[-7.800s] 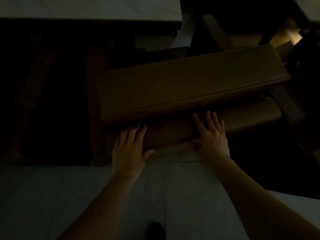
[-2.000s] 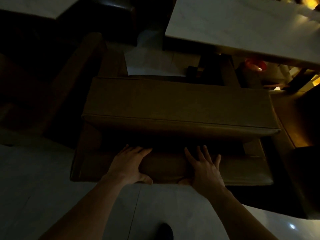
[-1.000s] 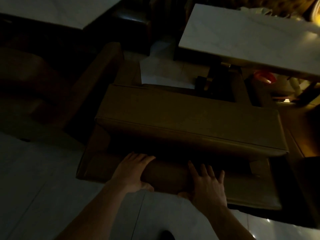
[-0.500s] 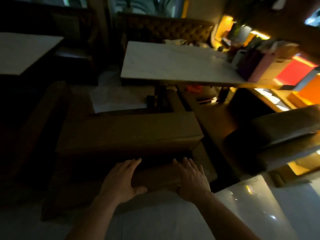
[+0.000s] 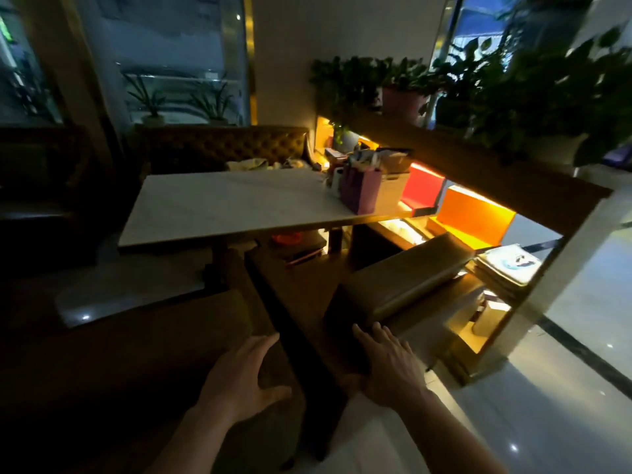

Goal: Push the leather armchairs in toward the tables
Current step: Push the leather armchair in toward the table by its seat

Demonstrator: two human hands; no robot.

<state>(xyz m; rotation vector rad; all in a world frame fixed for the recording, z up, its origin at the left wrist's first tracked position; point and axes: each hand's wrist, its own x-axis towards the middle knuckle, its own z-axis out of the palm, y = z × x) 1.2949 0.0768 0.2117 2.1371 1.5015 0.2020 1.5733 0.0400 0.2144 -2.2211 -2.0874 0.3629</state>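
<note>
Head cam: dim room, both hands open with fingers spread, gripping nothing. Left hand (image 5: 239, 379) lies flat on the back of the near armchair (image 5: 164, 354), lower left, facing the white tabletop (image 5: 219, 203). Right hand (image 5: 390, 366) reaches to the near end of the next armchair (image 5: 407, 282), which sits angled, its front not yet squared to the tabletop; fingertips look to be at its edge, contact unclear. My read: handover between chairs, near one roughly in place, angled one is next. Next move needs both palms on its back, then rotate and push straight in. Obstacles: dark gap between the two chairs is tight; lit shelf unit (image 5: 478, 234) with stacked items stands just beside its far end; purple bag (image 5: 362, 191) sits on the tabletop corner.
</note>
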